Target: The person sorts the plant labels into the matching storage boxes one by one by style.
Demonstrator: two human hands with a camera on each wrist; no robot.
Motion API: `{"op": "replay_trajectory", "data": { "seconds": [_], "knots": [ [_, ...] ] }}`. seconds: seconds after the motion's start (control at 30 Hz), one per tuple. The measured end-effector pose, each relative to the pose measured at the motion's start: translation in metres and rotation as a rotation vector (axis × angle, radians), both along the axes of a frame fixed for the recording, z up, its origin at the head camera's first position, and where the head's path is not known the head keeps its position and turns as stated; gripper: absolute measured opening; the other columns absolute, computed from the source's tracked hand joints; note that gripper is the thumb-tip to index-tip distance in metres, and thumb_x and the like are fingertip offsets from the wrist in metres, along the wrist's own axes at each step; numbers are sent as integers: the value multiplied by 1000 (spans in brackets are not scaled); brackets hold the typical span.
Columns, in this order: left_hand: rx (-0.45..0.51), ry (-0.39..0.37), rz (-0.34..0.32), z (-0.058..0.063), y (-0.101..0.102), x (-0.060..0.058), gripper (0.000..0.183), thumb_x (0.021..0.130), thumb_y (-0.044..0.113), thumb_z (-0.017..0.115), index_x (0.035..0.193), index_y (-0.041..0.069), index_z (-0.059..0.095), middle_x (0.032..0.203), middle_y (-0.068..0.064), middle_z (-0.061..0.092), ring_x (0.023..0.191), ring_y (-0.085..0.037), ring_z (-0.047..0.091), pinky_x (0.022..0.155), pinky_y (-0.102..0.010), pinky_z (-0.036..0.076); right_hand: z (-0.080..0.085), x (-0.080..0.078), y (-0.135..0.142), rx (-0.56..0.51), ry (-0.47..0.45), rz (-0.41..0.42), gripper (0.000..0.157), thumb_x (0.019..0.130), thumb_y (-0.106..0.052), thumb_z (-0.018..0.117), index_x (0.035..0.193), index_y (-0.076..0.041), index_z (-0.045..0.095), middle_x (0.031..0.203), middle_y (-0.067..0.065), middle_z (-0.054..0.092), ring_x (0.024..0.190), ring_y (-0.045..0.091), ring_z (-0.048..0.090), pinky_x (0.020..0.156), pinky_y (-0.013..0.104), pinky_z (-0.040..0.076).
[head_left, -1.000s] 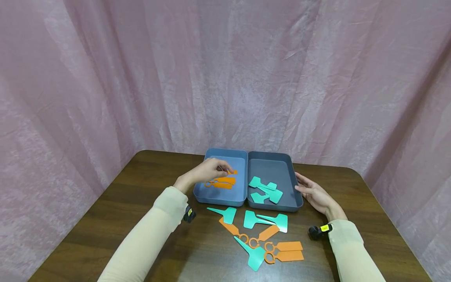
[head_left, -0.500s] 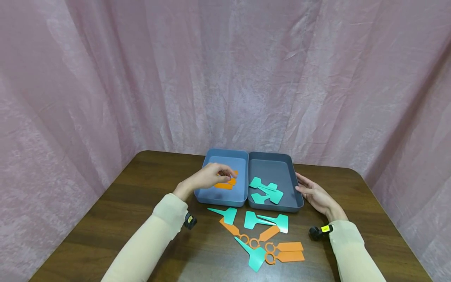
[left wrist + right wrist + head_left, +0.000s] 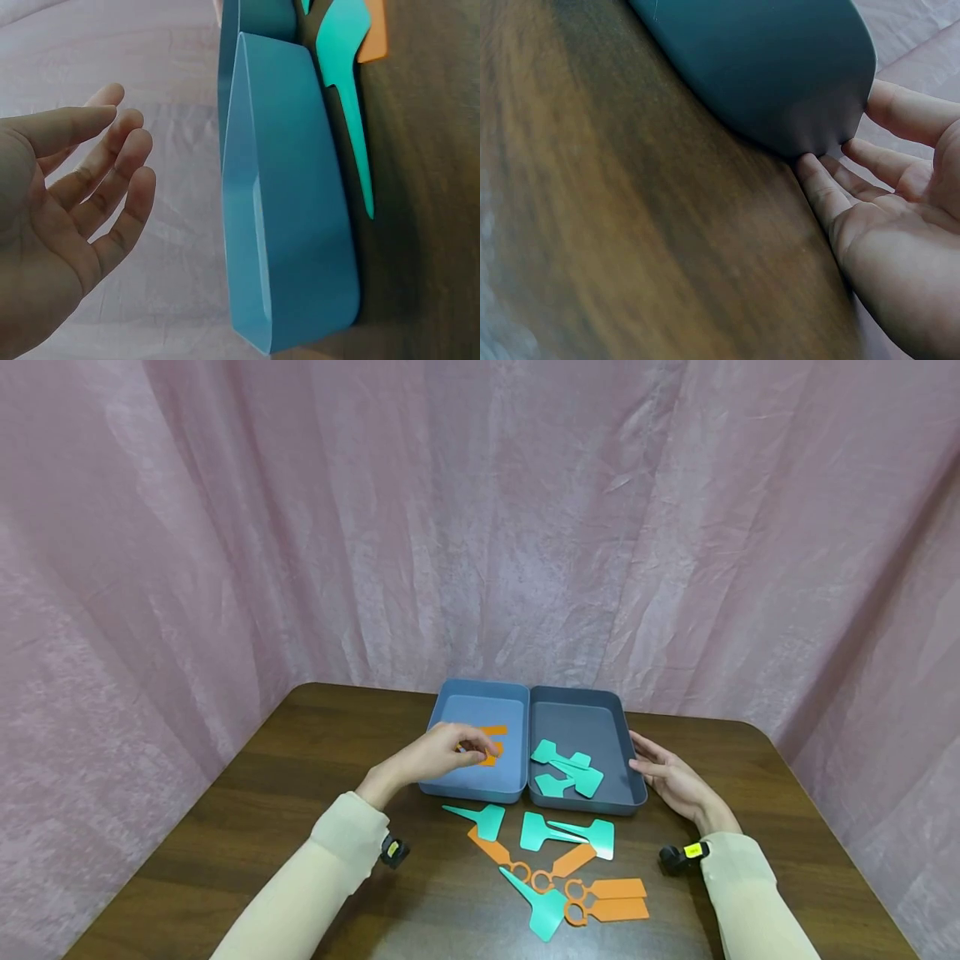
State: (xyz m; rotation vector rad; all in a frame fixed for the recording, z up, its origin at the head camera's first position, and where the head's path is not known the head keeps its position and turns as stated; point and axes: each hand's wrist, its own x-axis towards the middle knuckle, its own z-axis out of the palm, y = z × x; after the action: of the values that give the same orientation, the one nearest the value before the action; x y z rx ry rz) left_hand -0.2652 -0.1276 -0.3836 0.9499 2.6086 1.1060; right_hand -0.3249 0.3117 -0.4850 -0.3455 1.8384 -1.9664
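My left hand is over the blue tray, palm inward and fingers loosely bent. In the left wrist view nothing lies between thumb and fingers, and the tray's blue side wall stands beside them. Several flat orange plant tags lie in that tray, partly hidden behind the hand. My right hand rests against the right side of the dark grey tray; its fingers are fairly straight along the outer wall, with the thumb at the rim. Several green T-shaped plant labels lie inside the grey tray.
In front of the trays, several green T-shaped labels and orange ring-ended tags lie scattered on the brown wooden table, some overlapping. The two trays stand side by side near the back edge. A pink curtain hangs behind.
My left hand has drawn back toward the near left of the blue tray, uncovering the orange tags at its far side. My right hand stays at the grey tray.
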Motion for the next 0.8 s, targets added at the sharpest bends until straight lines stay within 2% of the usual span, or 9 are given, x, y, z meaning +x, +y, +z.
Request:
{"op": "replay_trajectory", "data": {
  "seconds": [0.2, 0.33, 0.47, 0.7, 0.8],
  "knots": [
    [6, 14, -16, -7, -5, 14, 19, 104, 10, 64, 117, 18, 76, 115, 4, 73, 97, -11, 65, 81, -29, 55, -1, 0, 0, -11, 10, 7, 79, 108, -10, 54, 167, -6, 3, 172, 21, 1, 155, 30, 16, 101, 13, 43],
    [0, 27, -21, -14, -6, 22, 20, 104, 8, 64, 118, 16, 76, 116, 0, 75, 94, -10, 66, 81, -29, 55, -2, 0, 1, -10, 25, 17, 79, 108, -10, 54, 167, -5, 2, 172, 23, 0, 151, 20, 26, 102, 14, 43],
    [-10, 33, -29, -21, -6, 29, 20, 104, 9, 64, 121, 12, 75, 119, -2, 74, 98, -10, 66, 83, -29, 55, -2, 0, 2, -3, 41, 26, 77, 109, -10, 52, 167, -5, 1, 172, 24, -2, 144, 9, 34, 103, 14, 43],
    [-44, -47, -24, -35, -8, 39, 22, 104, 8, 64, 123, 8, 75, 120, -3, 74, 105, -11, 66, 89, -28, 55, -1, 0, 1, 3, 25, 15, 77, 109, -10, 52, 167, -7, 3, 172, 22, 0, 139, 6, 37, 102, 15, 43],
    [-83, -71, -53, -38, -7, 41, 23, 104, 10, 64, 125, 8, 75, 122, -5, 73, 105, -10, 64, 88, -28, 54, 0, 0, 1, 2, 20, 18, 77, 109, -10, 52, 167, -7, 2, 172, 22, 0, 140, 6, 36, 103, 14, 43]
  ]
}}
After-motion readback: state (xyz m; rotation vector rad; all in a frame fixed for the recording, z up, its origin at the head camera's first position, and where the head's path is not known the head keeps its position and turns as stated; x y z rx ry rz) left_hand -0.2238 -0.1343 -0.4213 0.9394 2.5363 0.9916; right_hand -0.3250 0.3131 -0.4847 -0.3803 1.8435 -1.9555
